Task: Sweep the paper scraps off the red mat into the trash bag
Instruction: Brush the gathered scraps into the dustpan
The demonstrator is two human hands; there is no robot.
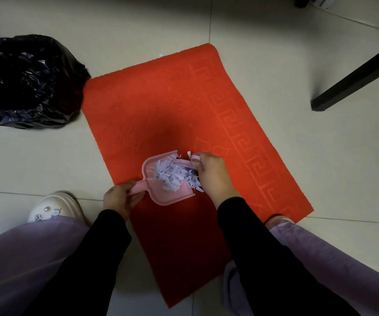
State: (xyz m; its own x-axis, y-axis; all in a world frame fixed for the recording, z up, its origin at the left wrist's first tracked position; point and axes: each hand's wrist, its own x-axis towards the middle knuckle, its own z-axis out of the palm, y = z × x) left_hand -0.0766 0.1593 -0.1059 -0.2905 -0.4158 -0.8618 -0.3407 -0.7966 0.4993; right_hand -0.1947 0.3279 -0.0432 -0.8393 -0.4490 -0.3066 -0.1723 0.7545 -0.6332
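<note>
Left hand (pixel 121 199) around dustpan handle (pixel 139 188), right hand (pixel 213 174) around brush (pixel 195 158), paper scraps (pixel 172 176) inside.

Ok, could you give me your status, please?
Left hand grips pink plastic dustpan; right hand holds small pink brush. White paper scraps mostly in pan. Nothing blocking black trash bag.
</note>
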